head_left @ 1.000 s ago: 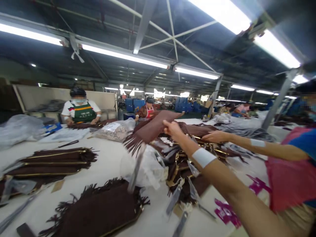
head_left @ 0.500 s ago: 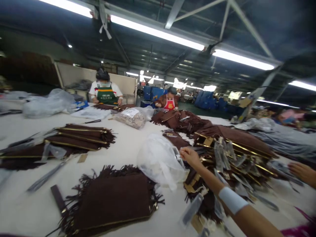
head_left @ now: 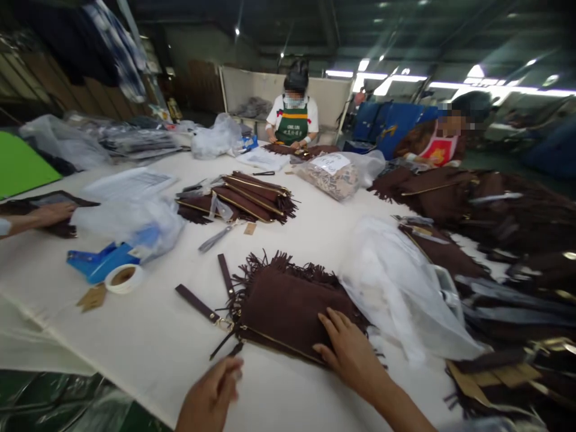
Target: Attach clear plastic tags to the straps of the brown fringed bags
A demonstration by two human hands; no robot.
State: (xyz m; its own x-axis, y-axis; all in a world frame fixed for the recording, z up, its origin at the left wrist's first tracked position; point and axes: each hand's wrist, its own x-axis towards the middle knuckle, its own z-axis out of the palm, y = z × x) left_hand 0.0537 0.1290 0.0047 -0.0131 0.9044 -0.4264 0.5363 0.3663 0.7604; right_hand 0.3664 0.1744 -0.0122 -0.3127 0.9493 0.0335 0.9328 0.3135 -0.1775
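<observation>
A dark brown fringed pouch [head_left: 288,306] with a gold zip along its near edge lies flat on the white table. My right hand [head_left: 348,354] rests on its right part, fingers spread. Just off the pouch's near left corner is my left hand [head_left: 211,393], its fingers bent and slightly blurred; whether it holds anything is hidden. Two brown wrist straps [head_left: 197,303] stick out to the left of the pouch. Beside the pouch on the right sits a white plastic bag [head_left: 391,288].
Stacked brown pouches [head_left: 252,198] lie mid-table, with a large heap [head_left: 495,204] at right. At left are a blue tape dispenser [head_left: 96,262], a tape roll [head_left: 123,278] and another person's hand [head_left: 54,213]. Two people [head_left: 293,114] work across the table.
The view has swung left and down. My right hand has left the white bag's edge and now lies on the pouch. My left hand has come into view near the pouch's corner.
</observation>
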